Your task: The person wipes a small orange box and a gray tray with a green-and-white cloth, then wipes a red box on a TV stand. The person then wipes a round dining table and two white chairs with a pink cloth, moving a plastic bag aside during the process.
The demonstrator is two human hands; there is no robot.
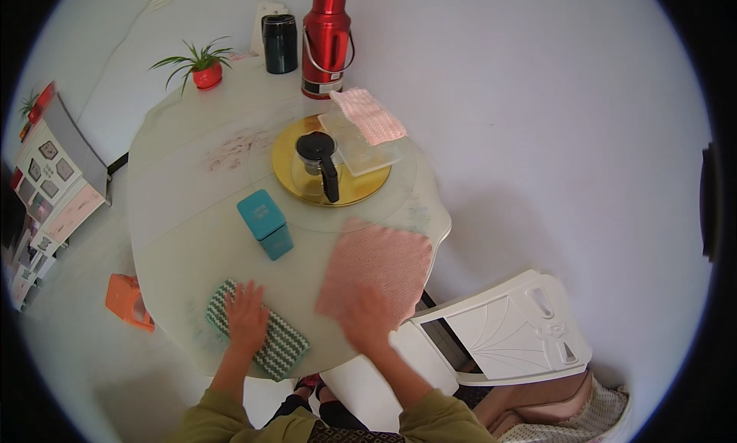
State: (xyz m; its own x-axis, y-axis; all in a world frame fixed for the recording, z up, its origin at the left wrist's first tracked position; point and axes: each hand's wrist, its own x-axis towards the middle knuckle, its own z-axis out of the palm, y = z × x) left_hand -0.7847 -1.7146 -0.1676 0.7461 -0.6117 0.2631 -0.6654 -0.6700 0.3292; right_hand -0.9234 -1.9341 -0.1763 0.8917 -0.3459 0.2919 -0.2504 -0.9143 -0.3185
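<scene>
My left hand [247, 318] lies on a folded green-and-white zigzag cloth [282, 346] near the table's front edge, its fingers spread. A pink textured cloth [383, 261] is spread out flat at the right side of the table. My right hand [365, 319] is over the near edge of this cloth, blurred, and I cannot tell whether its fingers grip the fabric. Beyond and between my hands stands a teal lidded tin [262, 215].
A glass teapot with a black lid [316, 146] stands on a gold round tray [285, 178]. Beside it, a pink cloth [371, 117] partly covers a clear plastic tray [368, 164]. Behind are a red thermos flask [326, 45], a dark canister [280, 45] and a potted plant [207, 74]. A white chair [501, 339] stands at right.
</scene>
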